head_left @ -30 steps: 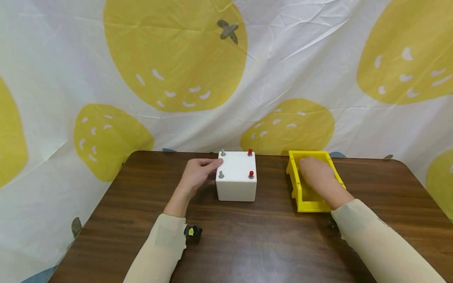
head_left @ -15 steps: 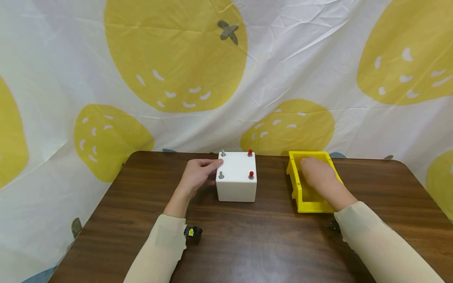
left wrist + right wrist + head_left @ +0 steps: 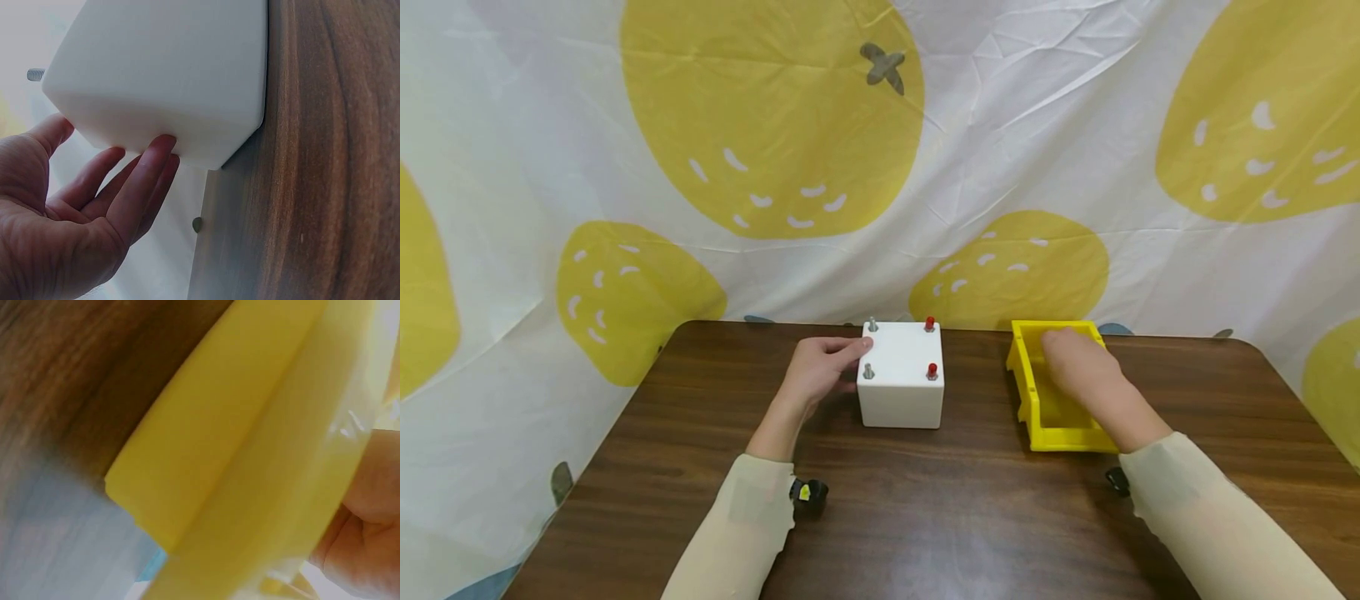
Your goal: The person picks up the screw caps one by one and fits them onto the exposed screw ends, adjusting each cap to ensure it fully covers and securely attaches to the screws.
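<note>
A white block [image 3: 900,406] stands on the table, with two bare metal bolts [image 3: 868,371] on its left and two red-capped bolts [image 3: 932,371] on its right. My left hand [image 3: 818,368] touches the block's left side, thumb at the top edge. In the left wrist view the fingers [image 3: 134,187] are loosely bent, their tips against the white face. My right hand [image 3: 1082,367] reaches down into a yellow bin [image 3: 1067,439]; its fingertips and anything in them are hidden. In the right wrist view the bin's wall [image 3: 250,456] covers most of that hand [image 3: 369,531].
The brown wooden table [image 3: 955,517] runs up to a white cloth [image 3: 790,283] printed with yellow fruit, hanging close behind the block and bin. The bin's raised walls surround the right hand.
My right hand has shifted slightly right and back toward me inside the yellow bin, its sleeve moving along. The left hand, block and bin stay in place.
</note>
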Available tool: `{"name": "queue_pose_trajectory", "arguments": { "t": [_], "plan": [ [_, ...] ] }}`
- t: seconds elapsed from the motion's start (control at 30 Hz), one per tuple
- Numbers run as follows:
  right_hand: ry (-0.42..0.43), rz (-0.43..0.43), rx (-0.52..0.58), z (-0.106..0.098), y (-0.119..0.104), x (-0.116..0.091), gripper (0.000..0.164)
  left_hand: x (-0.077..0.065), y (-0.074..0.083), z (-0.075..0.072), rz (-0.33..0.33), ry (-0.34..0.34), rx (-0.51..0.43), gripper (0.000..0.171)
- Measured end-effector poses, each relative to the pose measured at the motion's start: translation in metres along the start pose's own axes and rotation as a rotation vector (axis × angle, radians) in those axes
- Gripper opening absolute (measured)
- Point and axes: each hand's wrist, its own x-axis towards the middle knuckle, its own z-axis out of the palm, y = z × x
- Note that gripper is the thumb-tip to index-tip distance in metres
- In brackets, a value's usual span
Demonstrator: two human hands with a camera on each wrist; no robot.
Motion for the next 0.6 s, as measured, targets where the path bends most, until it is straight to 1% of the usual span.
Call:
{"name": "queue_pose_trajectory", "arguments": {
  "t": [0.13,0.3,0.5,0.6],
  "plan": [
    [-0.012,0.005,0.018,-0.004,0.000,0.000,0.017,0.000,0.000,0.000,0.000,-0.001,-0.001,0.046],
    [-0.010,0.003,0.062,-0.011,-0.002,-0.002,0.010,0.000,0.000,0.001,0.000,0.001,-0.003,0.045],
    [0.023,-0.003,0.128,-0.019,-0.007,-0.004,0.011,0.000,0.000,0.000,-0.001,0.002,-0.001,0.046],
    [0.053,-0.013,0.158,-0.021,-0.009,-0.005,0.011,0.000,0.000,0.000,-0.003,0.001,0.001,0.046]
  ]
}}
